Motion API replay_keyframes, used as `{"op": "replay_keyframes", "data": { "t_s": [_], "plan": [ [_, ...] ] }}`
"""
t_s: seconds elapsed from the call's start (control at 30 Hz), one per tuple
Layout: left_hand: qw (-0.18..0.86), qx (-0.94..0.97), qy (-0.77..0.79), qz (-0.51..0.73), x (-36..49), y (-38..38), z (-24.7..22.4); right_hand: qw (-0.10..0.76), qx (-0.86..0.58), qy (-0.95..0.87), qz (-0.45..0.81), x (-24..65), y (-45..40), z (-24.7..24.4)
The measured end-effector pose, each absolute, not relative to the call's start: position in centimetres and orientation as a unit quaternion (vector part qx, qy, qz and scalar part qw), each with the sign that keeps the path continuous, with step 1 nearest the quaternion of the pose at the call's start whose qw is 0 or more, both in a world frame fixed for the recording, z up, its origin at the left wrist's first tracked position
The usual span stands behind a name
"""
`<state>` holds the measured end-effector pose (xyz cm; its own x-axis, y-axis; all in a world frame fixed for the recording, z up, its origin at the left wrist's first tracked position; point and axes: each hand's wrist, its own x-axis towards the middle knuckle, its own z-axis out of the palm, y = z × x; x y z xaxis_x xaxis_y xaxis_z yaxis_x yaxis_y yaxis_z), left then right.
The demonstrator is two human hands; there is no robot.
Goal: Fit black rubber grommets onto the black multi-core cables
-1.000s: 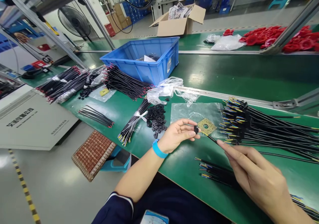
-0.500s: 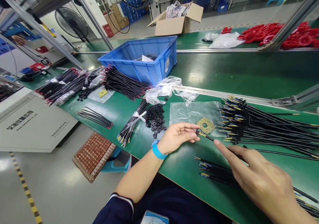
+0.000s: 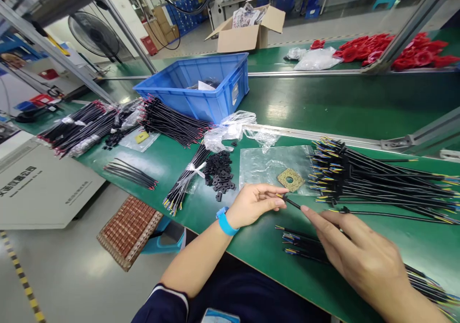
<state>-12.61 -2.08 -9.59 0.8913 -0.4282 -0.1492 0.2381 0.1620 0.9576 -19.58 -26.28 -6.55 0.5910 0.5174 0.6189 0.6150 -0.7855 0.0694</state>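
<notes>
Between the thumb and fingers of my left hand [image 3: 251,207], a small black plastic piece [image 3: 285,197] is pinched. My right hand [image 3: 362,253] grips a thin black cable [image 3: 294,203], its index finger stretched along it. The cable's end is at the black piece, and yellow wire tips show on the piece's far side, by my left fingertips. A yellowish square plate with a round hole [image 3: 290,179] lies just beyond my left hand on a clear plastic bag [image 3: 258,162]. Loose black plastic pieces [image 3: 219,172] are heaped left of the bag.
Black cables with fitted pieces [image 3: 381,181] are piled at the right. More cables [image 3: 305,247] lie beneath my right hand. A tied cable bundle [image 3: 185,184] and a blue bin [image 3: 194,93] stand to the left. Red parts [image 3: 370,47] sit on the back shelf.
The cable's end has moved left into the black piece, so the wire tips now stick out beyond it. My right hand has come closer to my left. The view has shifted slightly.
</notes>
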Motion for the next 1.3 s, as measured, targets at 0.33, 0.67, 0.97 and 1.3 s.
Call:
{"op": "replay_keyframes", "data": {
  "t_s": [0.33,0.67,0.97,1.3],
  "plan": [
    [0.595,0.772,-0.218,-0.049,-13.2,-1.9,-9.2,0.216,-0.873,-0.293,-0.326,-18.8,-25.4,-7.0],
    [0.491,0.778,-0.369,0.132,-12.9,-2.5,-8.3,0.353,-0.873,-0.265,-0.21,-18.4,-24.6,-8.4],
    [0.528,0.764,-0.357,0.1,-14.4,-3.3,-8.1,0.453,-0.848,-0.247,-0.122,-19.4,-24.0,-6.5],
    [0.654,0.71,-0.248,-0.083,-14.7,-3.1,-9.1,0.42,-0.84,-0.301,-0.165,-19.1,-24.7,-5.5]
  ]
}}
